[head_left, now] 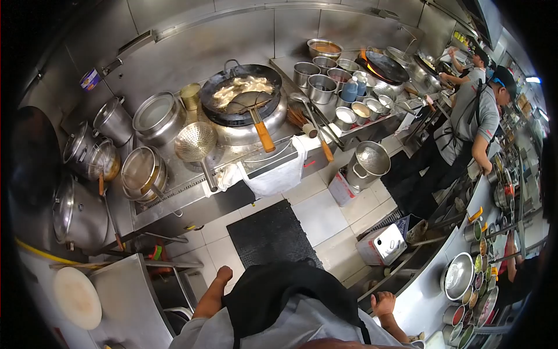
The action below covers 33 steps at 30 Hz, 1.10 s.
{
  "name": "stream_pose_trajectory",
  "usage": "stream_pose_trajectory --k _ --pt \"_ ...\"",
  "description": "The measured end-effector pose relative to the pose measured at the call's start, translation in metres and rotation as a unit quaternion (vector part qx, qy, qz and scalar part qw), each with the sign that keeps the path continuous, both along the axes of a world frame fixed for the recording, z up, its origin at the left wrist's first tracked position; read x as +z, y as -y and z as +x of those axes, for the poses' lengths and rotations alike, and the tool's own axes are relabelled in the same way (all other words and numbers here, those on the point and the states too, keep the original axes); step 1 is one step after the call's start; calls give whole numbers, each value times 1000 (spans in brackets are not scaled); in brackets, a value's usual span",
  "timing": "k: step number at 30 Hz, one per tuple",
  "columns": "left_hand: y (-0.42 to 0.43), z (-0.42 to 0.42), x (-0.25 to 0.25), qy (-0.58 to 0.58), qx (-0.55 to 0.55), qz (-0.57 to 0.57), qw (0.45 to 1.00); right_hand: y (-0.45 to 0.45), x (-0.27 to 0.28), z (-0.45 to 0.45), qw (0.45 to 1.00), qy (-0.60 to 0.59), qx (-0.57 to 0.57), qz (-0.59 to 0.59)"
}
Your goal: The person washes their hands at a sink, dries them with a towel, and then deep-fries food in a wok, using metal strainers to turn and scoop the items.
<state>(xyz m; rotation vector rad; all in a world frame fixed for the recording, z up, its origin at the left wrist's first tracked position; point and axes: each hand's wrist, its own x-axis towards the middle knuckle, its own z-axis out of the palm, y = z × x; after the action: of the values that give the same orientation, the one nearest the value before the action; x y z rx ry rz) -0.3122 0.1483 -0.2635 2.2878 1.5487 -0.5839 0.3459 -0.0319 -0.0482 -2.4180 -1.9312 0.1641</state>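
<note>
Left hand (224,274) balled up left of the mat (270,234), right hand (383,303) half-open off its right, wok (221,117) sitting beyond it.

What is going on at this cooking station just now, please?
The person wearing the camera stands facing the range, left hand and right hand low at either side, neither appearing to hold anything. Pale food sits in a wok, with a wood-handled strainer resting over it, unattended. Farther right, flames show beside a second wok, and a co-worker reaches toward the opposite counter.
</note>
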Motion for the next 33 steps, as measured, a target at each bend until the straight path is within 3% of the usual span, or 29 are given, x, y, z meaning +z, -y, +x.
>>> stream_pose_trajectory --k 4,7,10,11,12,13,14,15,16,18,20,22,24,26,27,29,31,33 --pt "8 -32 -10 -6 -14 -17 1000 4 -10 3 1000 8 -3 19" --pt "11 -52 -19 4 64 -29 998 6 -13 6 999 20 1 27" --pt "11 -64 -39 75 204 25 976 6 -15 4 1000 23 -5 18" --pt "10 -67 -50 126 301 29 945 5 -11 0 999 22 -4 23" --pt "-1 -64 -24 2 70 -55 996 3 -10 0 999 20 1 27" --pt "2 -63 -29 63 200 -37 977 1 -6 -3 1000 19 -6 11" --pt "1 -61 -31 52 214 -45 974 -2 -6 -5 1000 25 0 9" --pt "-2 -57 -13 -2 115 -62 991 -1 -9 -3 999 31 3 10" --pt "1 -69 -53 103 284 -42 952 1 -10 -1 999 39 6 11" --pt "-1 -71 -50 147 325 13 934 1 -15 5 998 47 5 -45" --pt "-8 -70 -37 201 423 29 883 4 -27 12 999 46 1 -26" --pt "-13 -57 2 287 580 43 761 4 -30 15 996 56 -17 -61" --pt "-15 -81 -58 202 402 84 889 -2 -29 12 991 80 -37 -102" --pt "-16 -71 -22 144 334 24 931 -9 -24 3 986 84 -54 -135" --pt "-15 -69 -3 113 300 -4 947 -21 -27 -2 986 61 -95 -119" --pt "-6 -62 21 62 248 -63 965 -47 -115 42 995 58 -25 -81" --pt "1 -63 17 42 225 -83 970 -109 -120 -2 987 -109 37 113" --pt "23 -72 -22 58 233 -65 968 -192 -80 -82 988 -137 2 -69"
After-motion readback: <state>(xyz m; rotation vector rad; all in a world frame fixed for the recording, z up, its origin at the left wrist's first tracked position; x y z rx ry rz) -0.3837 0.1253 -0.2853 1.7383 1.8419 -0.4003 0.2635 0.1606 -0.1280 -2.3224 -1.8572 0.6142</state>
